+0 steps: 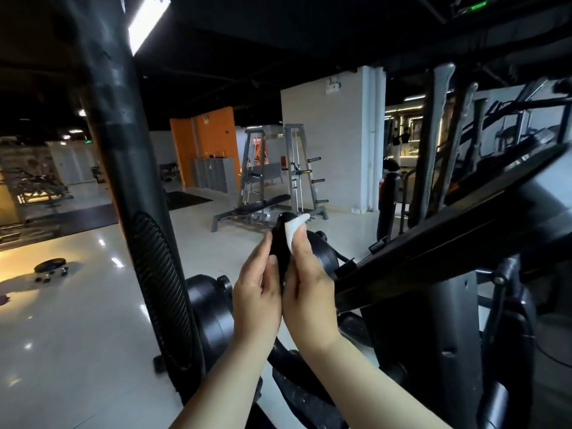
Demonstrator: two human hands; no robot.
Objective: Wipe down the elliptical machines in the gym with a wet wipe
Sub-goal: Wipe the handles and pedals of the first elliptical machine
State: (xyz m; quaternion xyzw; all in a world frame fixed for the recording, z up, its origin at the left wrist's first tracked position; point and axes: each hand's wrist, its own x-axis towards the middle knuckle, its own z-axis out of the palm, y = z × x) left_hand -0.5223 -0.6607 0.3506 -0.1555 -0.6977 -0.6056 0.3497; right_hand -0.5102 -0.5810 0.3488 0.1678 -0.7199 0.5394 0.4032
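Observation:
A black elliptical machine (433,305) fills the right and lower part of the head view. One of its short black handle grips (280,239) stands upright at centre, between my two hands. My right hand (308,292) presses a white wet wipe (294,229) against the right side of the grip near its top. On the grip's left side, my left hand (257,292) lies flat against it with the fingers straight. The machine's slanted console (510,193) rises at the right.
A thick black upright handlebar (130,181) stands close on the left. Beyond the hands are a grey weight bench and rack (278,187), a white pillar (334,144), an orange wall (210,140), a small wheeled stool (51,266) and glossy white floor (77,320).

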